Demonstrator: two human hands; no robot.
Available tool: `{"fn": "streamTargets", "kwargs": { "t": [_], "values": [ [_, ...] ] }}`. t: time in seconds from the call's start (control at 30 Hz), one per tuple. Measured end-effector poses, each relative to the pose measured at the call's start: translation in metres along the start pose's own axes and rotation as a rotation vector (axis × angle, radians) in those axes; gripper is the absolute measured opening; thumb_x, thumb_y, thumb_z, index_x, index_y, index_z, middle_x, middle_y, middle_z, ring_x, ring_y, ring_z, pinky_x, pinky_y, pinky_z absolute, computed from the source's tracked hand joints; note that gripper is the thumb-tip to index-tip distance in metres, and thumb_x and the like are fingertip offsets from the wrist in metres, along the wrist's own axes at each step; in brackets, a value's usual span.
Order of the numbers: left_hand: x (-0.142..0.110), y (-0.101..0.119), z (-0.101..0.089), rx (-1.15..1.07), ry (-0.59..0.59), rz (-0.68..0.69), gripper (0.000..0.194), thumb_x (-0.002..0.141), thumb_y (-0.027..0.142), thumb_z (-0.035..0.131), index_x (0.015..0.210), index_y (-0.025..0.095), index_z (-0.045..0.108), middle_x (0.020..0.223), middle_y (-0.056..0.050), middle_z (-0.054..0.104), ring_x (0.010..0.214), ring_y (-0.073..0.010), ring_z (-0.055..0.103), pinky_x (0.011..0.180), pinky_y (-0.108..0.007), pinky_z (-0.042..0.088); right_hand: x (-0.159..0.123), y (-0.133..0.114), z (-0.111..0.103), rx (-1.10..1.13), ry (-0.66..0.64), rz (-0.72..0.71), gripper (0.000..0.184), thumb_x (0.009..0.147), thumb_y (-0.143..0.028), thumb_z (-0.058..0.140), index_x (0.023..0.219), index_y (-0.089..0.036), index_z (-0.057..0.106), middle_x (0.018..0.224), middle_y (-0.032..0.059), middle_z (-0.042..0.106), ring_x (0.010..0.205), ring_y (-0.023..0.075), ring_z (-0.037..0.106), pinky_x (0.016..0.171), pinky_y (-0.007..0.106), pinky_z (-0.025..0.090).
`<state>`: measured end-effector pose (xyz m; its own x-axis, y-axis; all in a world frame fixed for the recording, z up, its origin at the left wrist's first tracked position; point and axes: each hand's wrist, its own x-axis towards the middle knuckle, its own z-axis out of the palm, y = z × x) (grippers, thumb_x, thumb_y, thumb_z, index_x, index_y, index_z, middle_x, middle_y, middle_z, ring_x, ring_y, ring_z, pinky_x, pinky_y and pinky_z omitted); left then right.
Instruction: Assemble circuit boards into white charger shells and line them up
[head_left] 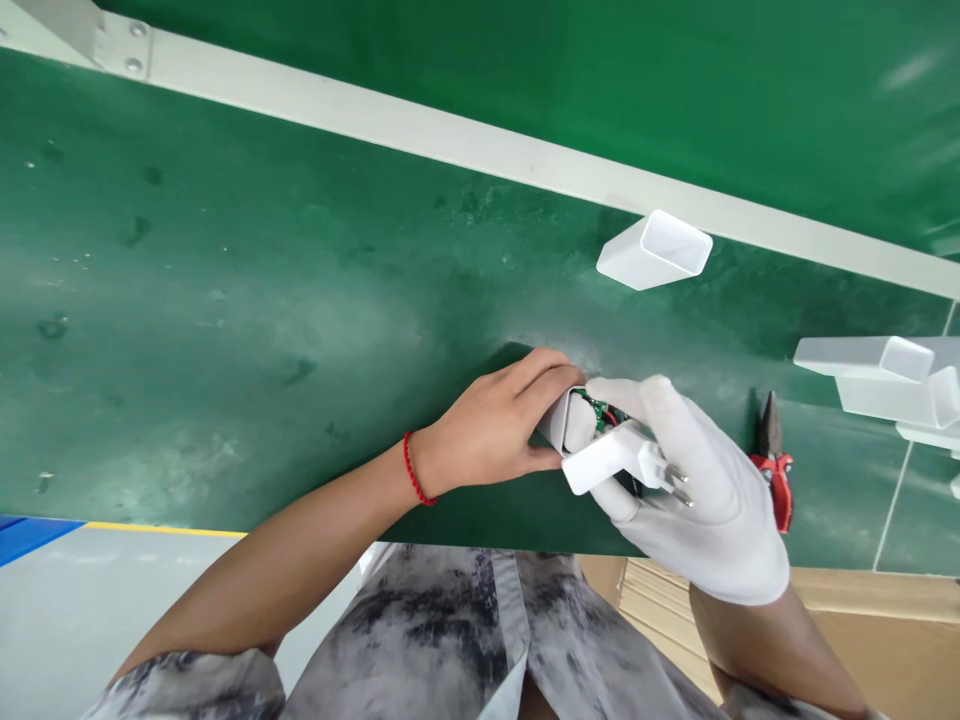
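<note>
My bare left hand [499, 425] is wrapped round a white plastic sleeve [556, 425], its open end facing right. At that open end sits a green circuit board [598, 408] with wires, partly hidden by my fingers. My right hand [690, 480], in a white glove, grips a white plug cap [611, 455] with two metal pins, tilted beside the sleeve mouth. Gloved fingertips also reach the edge of the circuit board. How far the board goes into the sleeve is hidden.
Another white sleeve [630, 255] lies by the pale rail [450, 140]. More white sleeves [862, 358] are stacked at the right. Red-handled pliers [780, 490] lie right of my gloved hand. Cardboard [885, 640] stands below the front edge of the green table [225, 300].
</note>
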<state>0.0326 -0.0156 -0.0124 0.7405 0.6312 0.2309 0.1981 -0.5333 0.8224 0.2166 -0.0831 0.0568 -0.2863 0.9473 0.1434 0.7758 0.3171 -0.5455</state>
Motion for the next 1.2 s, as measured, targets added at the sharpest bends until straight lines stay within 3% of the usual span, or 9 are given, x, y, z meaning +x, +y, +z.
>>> {"fn": "streamTargets", "kwargs": {
  "t": [0.2, 0.33, 0.43, 0.53, 0.67, 0.73, 0.87, 1.0, 1.2],
  "values": [
    [0.000, 0.000, 0.000, -0.045, -0.015, -0.035, 0.051, 0.085, 0.042, 0.073, 0.122, 0.018, 0.047, 0.119, -0.012, 0.057, 0.105, -0.0243, 0.065, 0.088, -0.036, 0.058, -0.010, 0.004, 0.001, 0.173, -0.111, 0.148, 0.103, 0.078, -0.032, 0.081, 0.160, -0.036, 0.018, 0.147, 0.0110, 0.053, 0.132, 0.0374, 0.055, 0.104, 0.061, 0.052],
    [-0.001, 0.002, -0.004, -0.097, -0.034, -0.057, 0.066, 0.079, 0.043, 0.079, 0.131, 0.020, 0.045, 0.123, -0.012, 0.054, 0.106, -0.0246, 0.063, 0.087, -0.036, 0.057, -0.023, 0.004, 0.003, 0.441, 0.145, 0.339, 0.095, 0.079, -0.046, 0.079, 0.156, -0.047, 0.024, 0.151, 0.0031, 0.047, 0.129, 0.0318, 0.057, 0.110, 0.058, 0.048],
    [0.001, 0.005, -0.006, -0.158, 0.031, -0.027, 0.073, 0.080, 0.041, 0.079, 0.140, 0.022, 0.042, 0.126, -0.013, 0.051, 0.109, -0.0241, 0.061, 0.092, -0.038, 0.056, -0.027, 0.003, 0.006, 0.354, 0.162, 0.376, 0.070, 0.086, -0.041, 0.071, 0.149, -0.042, 0.041, 0.137, 0.0063, 0.058, 0.110, 0.0266, 0.066, 0.097, 0.050, 0.058],
    [0.005, 0.008, -0.005, -0.217, 0.170, 0.003, 0.047, 0.084, 0.038, 0.075, 0.123, 0.020, 0.057, 0.110, -0.009, 0.055, 0.092, -0.0179, 0.062, 0.079, -0.032, 0.057, -0.024, 0.003, 0.011, 0.228, 0.060, 0.323, 0.048, 0.088, -0.039, 0.069, 0.134, -0.030, 0.058, 0.126, 0.0099, 0.062, 0.092, 0.0230, 0.069, 0.081, 0.042, 0.062],
    [0.007, 0.010, -0.004, -0.375, 0.237, -0.099, 0.018, 0.093, 0.036, 0.064, 0.090, 0.018, 0.064, 0.086, -0.002, 0.055, 0.061, -0.0081, 0.050, 0.051, -0.022, 0.045, -0.020, 0.002, 0.021, 0.303, 0.029, 0.319, 0.032, 0.094, -0.036, 0.059, 0.124, -0.027, 0.061, 0.108, 0.0074, 0.067, 0.081, 0.0187, 0.068, 0.070, 0.033, 0.061],
    [0.007, 0.012, -0.007, -0.393, 0.240, -0.092, 0.016, 0.094, 0.033, 0.060, 0.097, 0.018, 0.065, 0.087, -0.003, 0.056, 0.066, -0.0101, 0.052, 0.053, -0.022, 0.045, -0.020, 0.001, 0.026, 0.310, 0.036, 0.326, 0.032, 0.096, -0.033, 0.056, 0.127, -0.027, 0.060, 0.106, 0.0071, 0.067, 0.080, 0.0180, 0.069, 0.070, 0.031, 0.061],
    [0.011, 0.015, -0.014, -0.221, 0.115, 0.084, 0.052, 0.085, 0.029, 0.067, 0.135, 0.020, 0.053, 0.118, -0.013, 0.057, 0.102, -0.0218, 0.058, 0.074, -0.032, 0.055, -0.022, 0.001, 0.029, 0.261, 0.067, 0.307, 0.038, 0.096, -0.033, 0.056, 0.133, -0.027, 0.056, 0.129, 0.0105, 0.063, 0.100, 0.0219, 0.069, 0.082, 0.035, 0.061],
    [0.014, 0.014, -0.015, -0.185, 0.143, 0.130, 0.028, 0.090, 0.022, 0.065, 0.118, 0.022, 0.064, 0.110, -0.008, 0.065, 0.096, -0.0184, 0.064, 0.082, -0.033, 0.055, -0.024, 0.000, 0.027, 0.363, 0.013, 0.329, 0.043, 0.099, -0.037, 0.050, 0.140, -0.027, 0.053, 0.139, 0.0108, 0.057, 0.115, 0.0250, 0.063, 0.092, 0.040, 0.059],
    [0.007, 0.008, -0.003, -0.433, 0.345, 0.052, 0.022, 0.087, 0.022, 0.068, 0.108, 0.018, 0.064, 0.099, -0.008, 0.065, 0.087, -0.0170, 0.062, 0.074, -0.029, 0.052, -0.016, -0.009, 0.038, 0.558, -0.004, 0.565, 0.055, 0.098, -0.053, 0.049, 0.144, -0.023, 0.052, 0.140, 0.0137, 0.055, 0.095, 0.0211, 0.066, 0.083, 0.040, 0.061]
  ]
}}
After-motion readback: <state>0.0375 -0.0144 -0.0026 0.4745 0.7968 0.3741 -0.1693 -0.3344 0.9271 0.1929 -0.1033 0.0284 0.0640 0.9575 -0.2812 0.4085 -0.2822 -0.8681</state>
